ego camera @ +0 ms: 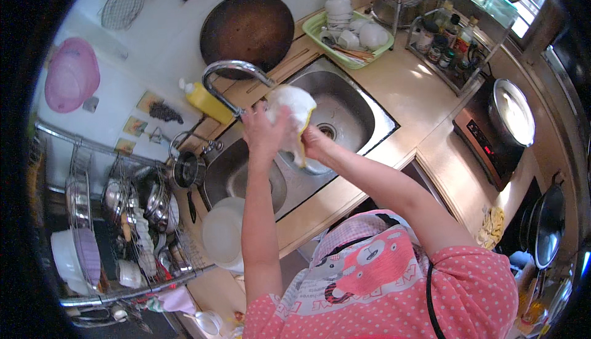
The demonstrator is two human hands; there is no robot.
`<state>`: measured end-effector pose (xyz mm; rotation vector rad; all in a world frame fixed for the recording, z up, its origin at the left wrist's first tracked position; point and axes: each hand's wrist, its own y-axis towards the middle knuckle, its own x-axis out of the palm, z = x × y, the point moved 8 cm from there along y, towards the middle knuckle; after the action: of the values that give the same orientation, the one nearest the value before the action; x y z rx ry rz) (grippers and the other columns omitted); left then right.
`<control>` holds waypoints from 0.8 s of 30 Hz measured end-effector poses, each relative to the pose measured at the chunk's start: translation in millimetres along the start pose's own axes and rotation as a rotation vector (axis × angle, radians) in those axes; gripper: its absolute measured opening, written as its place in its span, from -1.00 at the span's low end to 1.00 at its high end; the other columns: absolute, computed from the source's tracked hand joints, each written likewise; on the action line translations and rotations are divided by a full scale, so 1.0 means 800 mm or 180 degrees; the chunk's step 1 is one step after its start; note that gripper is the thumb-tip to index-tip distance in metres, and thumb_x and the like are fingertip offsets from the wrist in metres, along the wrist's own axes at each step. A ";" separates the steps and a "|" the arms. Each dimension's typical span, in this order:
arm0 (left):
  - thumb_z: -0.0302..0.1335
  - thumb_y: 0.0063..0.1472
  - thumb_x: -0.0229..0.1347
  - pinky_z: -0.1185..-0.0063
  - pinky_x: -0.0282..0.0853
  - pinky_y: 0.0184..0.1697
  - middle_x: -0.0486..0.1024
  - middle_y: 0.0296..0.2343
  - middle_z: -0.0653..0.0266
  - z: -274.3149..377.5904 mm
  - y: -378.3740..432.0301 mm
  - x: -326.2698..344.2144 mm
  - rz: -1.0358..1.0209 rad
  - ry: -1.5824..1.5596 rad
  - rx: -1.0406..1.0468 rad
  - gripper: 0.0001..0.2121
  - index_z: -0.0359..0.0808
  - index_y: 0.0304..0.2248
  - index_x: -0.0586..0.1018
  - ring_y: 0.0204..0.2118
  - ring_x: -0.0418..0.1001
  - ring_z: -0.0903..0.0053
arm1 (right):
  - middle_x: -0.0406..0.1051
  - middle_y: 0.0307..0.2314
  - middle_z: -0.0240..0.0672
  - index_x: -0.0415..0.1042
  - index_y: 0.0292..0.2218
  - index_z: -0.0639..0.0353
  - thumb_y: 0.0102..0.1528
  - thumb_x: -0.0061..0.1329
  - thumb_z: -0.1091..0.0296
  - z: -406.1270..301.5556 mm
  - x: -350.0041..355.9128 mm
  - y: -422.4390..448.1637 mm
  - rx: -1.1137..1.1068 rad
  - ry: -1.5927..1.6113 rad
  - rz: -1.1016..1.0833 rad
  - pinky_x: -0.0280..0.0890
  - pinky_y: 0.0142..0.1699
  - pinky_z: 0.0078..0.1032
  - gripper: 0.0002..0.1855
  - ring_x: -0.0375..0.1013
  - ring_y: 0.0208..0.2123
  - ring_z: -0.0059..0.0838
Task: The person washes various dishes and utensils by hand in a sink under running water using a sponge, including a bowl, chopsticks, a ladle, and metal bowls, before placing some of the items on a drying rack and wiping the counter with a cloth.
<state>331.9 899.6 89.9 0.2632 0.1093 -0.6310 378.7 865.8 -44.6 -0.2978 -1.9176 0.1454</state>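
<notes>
My left hand (264,132) holds the left side of a white cloth with a yellow edge (295,103), its fingers spread against the fabric. Gripping the cloth's lower right edge is my right hand (316,143). The cloth is bunched and slightly blurred, and it hides part of the fingers. Both hands are above a stainless steel double sink (339,94), over the divider between its basins. A chrome gooseneck faucet (235,65) arches just behind the cloth. Whether water is running cannot be made out.
A yellow bottle (208,102) stands behind the faucet. A green dish basket (353,62) with bowls sits beyond the right basin. A whitish round container (225,235) is by my left forearm. At right, an induction cooker (480,140) carries a metal pot (512,112). Racks hold cookware (159,200) at left.
</notes>
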 end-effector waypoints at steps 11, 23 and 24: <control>-0.44 0.17 -0.19 0.36 0.18 0.04 0.25 -0.17 -0.12 -0.063 0.066 0.037 0.0672 -0.5727 -0.0537 -0.74 -0.45 -0.19 0.24 -0.03 0.21 0.21 | 0.37 -0.31 -0.28 0.32 -0.19 0.18 0.10 -0.37 -0.10 -0.011 0.039 0.015 -0.0482 -0.0415 0.0181 0.22 -0.19 -0.43 -0.48 0.34 -0.29 -0.42; -0.26 0.20 -0.20 0.45 0.11 0.05 0.28 -0.09 0.23 -0.055 -0.066 0.095 -0.0316 -0.4087 -0.0906 -0.62 -0.25 -0.03 0.24 -0.04 0.24 0.42 | 0.33 -0.33 -0.20 0.28 -0.20 0.17 0.07 -0.33 0.13 -0.136 0.067 -0.038 -0.0653 -0.2789 0.0029 0.26 -0.26 -0.32 -0.64 0.34 -0.29 -0.32; -0.26 0.17 -0.15 0.42 0.13 0.04 0.26 -0.07 0.23 -0.081 -0.061 0.081 0.0300 -0.3647 -0.1174 -0.61 -0.23 -0.03 0.25 -0.04 0.24 0.43 | 0.29 -0.26 -0.15 0.28 -0.16 0.14 0.04 -0.30 0.06 -0.137 0.089 -0.050 -0.1166 -0.4446 -0.0215 0.18 -0.16 -0.25 -0.58 0.27 -0.20 -0.24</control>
<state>353.9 842.9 5.8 -0.4675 -0.8770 -0.5774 451.8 842.7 68.3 -0.4234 -3.3497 -0.0911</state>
